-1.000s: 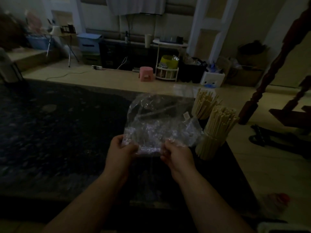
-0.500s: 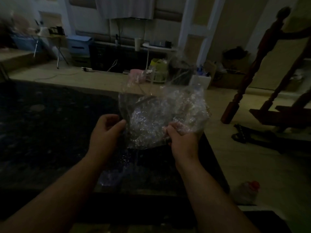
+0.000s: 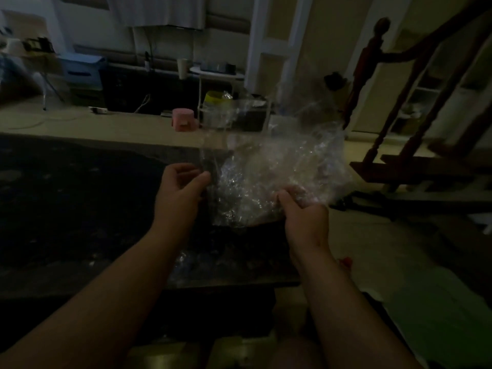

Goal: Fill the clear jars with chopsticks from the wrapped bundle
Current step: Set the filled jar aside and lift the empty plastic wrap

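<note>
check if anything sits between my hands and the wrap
Nothing visible does. The right hand grips the wrap at its lower edge; the left hand is at its left edge, grip unclear. The wrap hides part of the table.

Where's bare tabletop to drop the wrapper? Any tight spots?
Best patch: the dark tabletop left of the left hand, out to its far edge, looks bare, though dim. Tight: shiny plastic scraps lie near the front edge below the clear wrapper; beside the right hand the table ends.
</note>
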`<state>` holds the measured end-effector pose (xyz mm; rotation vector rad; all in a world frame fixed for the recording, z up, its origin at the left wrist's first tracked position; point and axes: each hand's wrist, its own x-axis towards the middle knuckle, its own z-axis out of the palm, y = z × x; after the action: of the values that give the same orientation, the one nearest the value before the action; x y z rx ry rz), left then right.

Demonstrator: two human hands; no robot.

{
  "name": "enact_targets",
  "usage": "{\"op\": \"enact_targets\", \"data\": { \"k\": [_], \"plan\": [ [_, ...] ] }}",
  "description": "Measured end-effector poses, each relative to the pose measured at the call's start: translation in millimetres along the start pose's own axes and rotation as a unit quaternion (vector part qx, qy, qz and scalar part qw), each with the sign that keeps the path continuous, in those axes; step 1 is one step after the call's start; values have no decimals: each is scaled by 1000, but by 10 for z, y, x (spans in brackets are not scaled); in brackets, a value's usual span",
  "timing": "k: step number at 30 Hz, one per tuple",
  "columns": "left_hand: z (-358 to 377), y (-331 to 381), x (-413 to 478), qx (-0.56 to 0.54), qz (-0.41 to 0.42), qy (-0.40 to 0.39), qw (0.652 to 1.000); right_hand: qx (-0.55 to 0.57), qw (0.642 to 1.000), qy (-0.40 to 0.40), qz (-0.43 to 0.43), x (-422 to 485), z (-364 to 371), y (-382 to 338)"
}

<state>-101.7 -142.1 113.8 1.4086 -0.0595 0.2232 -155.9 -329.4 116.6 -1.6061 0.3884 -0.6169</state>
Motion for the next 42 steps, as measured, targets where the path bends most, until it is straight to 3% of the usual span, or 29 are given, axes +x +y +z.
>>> {"op": "enact_targets", "data": {
  "k": [6,13,17,24,36,40,42],
  "plan": [
    [567,-137,-197,6,-21,-37,999,-20,998,63,-13,55,-694,149],
    [1344,-449,-460,55,-54,-95,992,-55,982,173,59,164,-1480,537],
    [1745,-653,-640,90,-71,-147,982,-129,968,206,61,122,-1943,795],
    [2226,-916,-821,104,-101,-191,971,-129,951,250,125,53,-2464,1316],
    [2590,-1417,-912,134,-119,-226,957,-165,925,270,209,5,-2850,2053],
    [2628,-1457,-916,143,-121,-225,956,-211,916,209,271,-65,-2919,2192],
    [2649,-1460,-920,147,-120,-229,955,-217,908,227,279,-107,-2980,2271]
  ]
}}
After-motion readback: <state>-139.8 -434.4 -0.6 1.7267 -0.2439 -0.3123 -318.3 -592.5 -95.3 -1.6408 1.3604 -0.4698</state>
